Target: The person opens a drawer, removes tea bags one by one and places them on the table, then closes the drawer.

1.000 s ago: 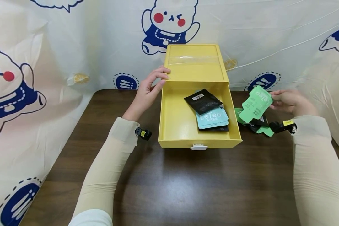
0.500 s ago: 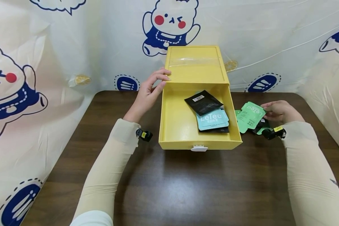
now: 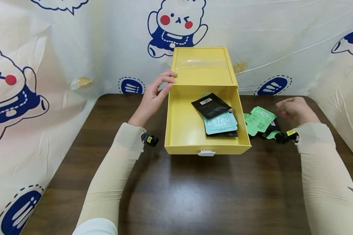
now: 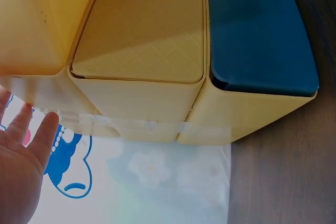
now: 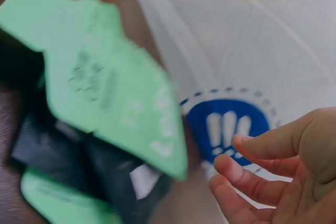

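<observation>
My left hand [image 3: 153, 97] rests its fingertips on the left edge of the yellow drawer unit [image 3: 204, 73], fingers fairly straight. In front of the unit, its top drawer [image 3: 182, 125] stands pulled out. Inside lie a black packet [image 3: 211, 106], a light blue LeTea packet [image 3: 221, 123] and a dark one beneath. A green LeTea packet [image 3: 260, 119] tops a small pile on the table, right of the drawer. My right hand [image 3: 297, 109] hovers just right of that pile with fingers loosely bent, nothing between them; the right wrist view shows its fingertips apart from the green packet [image 5: 100, 72].
Below the open drawer, the left wrist view shows a shut yellow drawer [image 4: 142, 30] and a shut dark blue drawer [image 4: 260, 35]. Black packets [image 5: 58, 145] lie under the green one. A printed white curtain [image 3: 120, 39] hangs behind the brown table [image 3: 182, 192].
My right hand lowered the green packet onto the pile, let go of it and drew slightly away to the right. The left hand stayed on the drawer unit.
</observation>
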A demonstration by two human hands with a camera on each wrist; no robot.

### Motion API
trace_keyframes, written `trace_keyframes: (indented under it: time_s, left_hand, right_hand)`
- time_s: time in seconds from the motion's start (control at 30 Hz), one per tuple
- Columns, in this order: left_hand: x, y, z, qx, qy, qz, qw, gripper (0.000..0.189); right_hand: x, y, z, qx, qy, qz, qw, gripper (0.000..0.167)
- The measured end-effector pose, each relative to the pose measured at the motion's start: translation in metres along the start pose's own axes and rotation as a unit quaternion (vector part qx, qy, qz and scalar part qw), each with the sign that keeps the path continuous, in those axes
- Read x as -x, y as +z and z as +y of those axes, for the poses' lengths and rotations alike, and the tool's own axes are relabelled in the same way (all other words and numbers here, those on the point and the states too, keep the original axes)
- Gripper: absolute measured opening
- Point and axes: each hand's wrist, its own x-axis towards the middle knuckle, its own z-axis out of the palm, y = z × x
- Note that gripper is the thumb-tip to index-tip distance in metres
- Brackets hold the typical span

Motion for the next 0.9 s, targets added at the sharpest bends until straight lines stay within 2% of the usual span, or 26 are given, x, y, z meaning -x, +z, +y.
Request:
trace_keyframes:
  time_s: [0.13, 0.27, 0.37, 0.5, 0.67, 0.9]
  left_hand:
    - [0.000, 0.001, 0.000, 0.002, -0.003, -0.002, 1.0000, 0.019]
    - [0.000, 0.000, 0.001, 0.003, -0.011, -0.002, 0.9999, 0.019]
    - [-0.001, 0.000, 0.000, 0.000, -0.009, -0.001, 1.0000, 0.019]
    - [-0.002, 0.000, 0.000, -0.004, 0.008, 0.001, 1.0000, 0.019]
    - [-0.001, -0.001, -0.001, -0.006, 0.018, 0.004, 0.9998, 0.019]
    - [-0.001, -0.001, 0.001, -0.003, 0.011, 0.003, 0.9999, 0.018]
  right_hand:
    - [0.006, -0.004, -0.020, 0.039, -0.053, 0.011, 0.9978, 0.011]
    - [0.013, -0.001, -0.051, 0.039, -0.107, 0.034, 0.9929, 0.015]
    - [0.027, 0.006, -0.081, 0.042, -0.145, 0.052, 0.9872, 0.013]
    - [0.052, 0.020, -0.122, 0.083, -0.206, 0.082, 0.9717, 0.007]
    - [0.085, 0.043, -0.168, 0.169, -0.249, 0.107, 0.9477, 0.026]
    - [0.111, 0.075, -0.210, 0.191, -0.305, 0.096, 0.9279, 0.027]
